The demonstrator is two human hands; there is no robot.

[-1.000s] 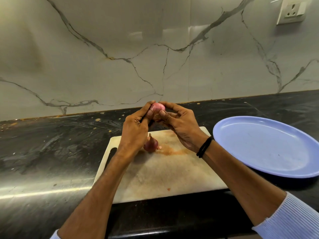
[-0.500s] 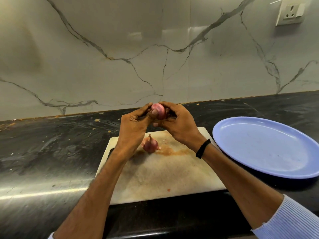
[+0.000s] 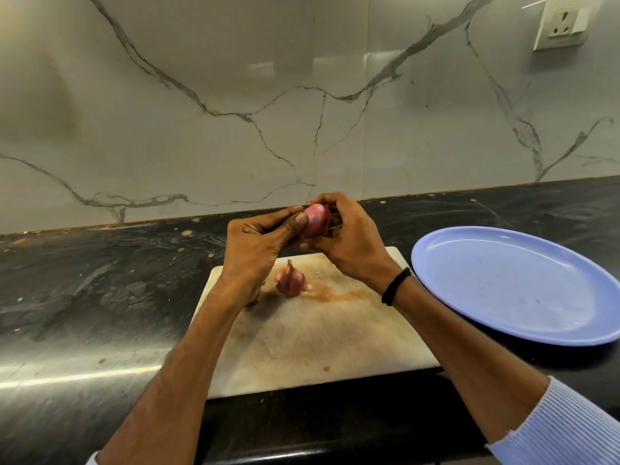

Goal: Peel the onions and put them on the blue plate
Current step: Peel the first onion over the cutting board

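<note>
Single wide-angle head view, facing forward and down across black counter (image 3: 100, 297) to marble backsplash (image 3: 201, 146); close over cutting board (image 3: 318, 347), blue plate (image 3: 503, 286) clipped right.

Kitchen: black stone counter (image 3: 100, 297), marble backsplash (image 3: 201, 95), cutting board (image 3: 318, 347), wall socket (image 3: 562, 26).

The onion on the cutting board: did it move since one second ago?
No. The onion on the board still sits just left of the brown stain on the cutting board, as in both earlier pictures.
</note>
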